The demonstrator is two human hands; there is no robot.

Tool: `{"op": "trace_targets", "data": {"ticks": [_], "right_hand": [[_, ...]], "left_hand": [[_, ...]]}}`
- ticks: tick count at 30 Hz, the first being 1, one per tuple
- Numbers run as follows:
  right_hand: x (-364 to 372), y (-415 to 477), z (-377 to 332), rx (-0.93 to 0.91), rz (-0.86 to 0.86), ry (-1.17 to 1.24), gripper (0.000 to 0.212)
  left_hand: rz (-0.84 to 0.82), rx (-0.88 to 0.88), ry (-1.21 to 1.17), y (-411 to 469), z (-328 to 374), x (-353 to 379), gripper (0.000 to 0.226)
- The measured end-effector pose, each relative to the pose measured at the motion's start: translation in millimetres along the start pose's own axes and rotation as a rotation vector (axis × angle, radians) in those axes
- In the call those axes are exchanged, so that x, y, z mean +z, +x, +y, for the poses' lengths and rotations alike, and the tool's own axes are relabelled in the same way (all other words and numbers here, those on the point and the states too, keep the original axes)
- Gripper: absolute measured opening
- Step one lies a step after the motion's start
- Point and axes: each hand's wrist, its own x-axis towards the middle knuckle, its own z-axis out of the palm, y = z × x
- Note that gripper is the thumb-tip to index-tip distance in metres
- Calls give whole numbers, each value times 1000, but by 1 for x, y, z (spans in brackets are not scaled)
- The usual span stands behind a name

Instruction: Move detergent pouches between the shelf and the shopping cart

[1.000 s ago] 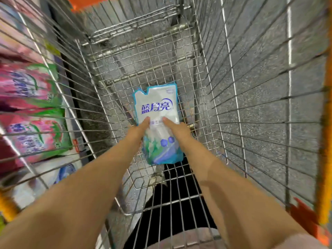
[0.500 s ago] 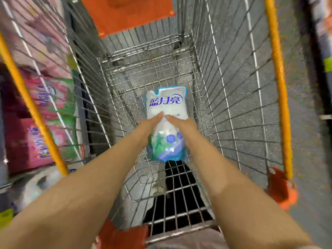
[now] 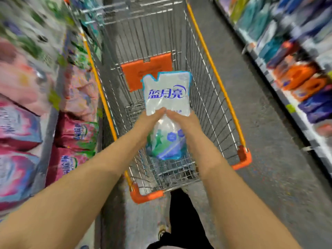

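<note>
A white detergent pouch (image 3: 168,94) with blue lettering and a blue-green bottom hangs above the wire shopping cart (image 3: 215,74). My left hand (image 3: 150,121) grips its left side and my right hand (image 3: 181,121) grips its right side, thumbs meeting on its front. The pouch is upright, lifted over the cart's basket, in front of the orange child-seat flap (image 3: 142,69). The shelf (image 3: 46,133) on my left holds pink and red detergent bags (image 3: 75,133).
The cart has orange rails and corner bumpers (image 3: 242,159). A second shelf (image 3: 296,78) with orange and blue packs runs along the right. Grey floor lies between the cart and that shelf. My dark trouser leg and shoe show below the cart.
Both hands have raised the pouch from deep inside the basket to above it. The view has tilted up, so the aisle and both shelves now show.
</note>
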Motion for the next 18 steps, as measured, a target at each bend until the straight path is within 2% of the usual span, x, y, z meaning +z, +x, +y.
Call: {"op": "trace_targets", "data": {"ticks": [7, 10, 15, 18], "right_hand": [[15, -102, -86, -268, -31, 87, 69], [16, -146, -120, -374, -100, 120, 57], [28, -213, -180, -549, -295, 127, 48], [45, -242, -212, -617, -422, 70, 62]], "left_hand": [[-65, 388, -13, -107, 76, 30, 30], [-50, 512, 70, -154, 112, 36, 51], [60, 713, 149, -236, 168, 39, 62], [144, 836, 228, -287, 195, 36, 63]]}}
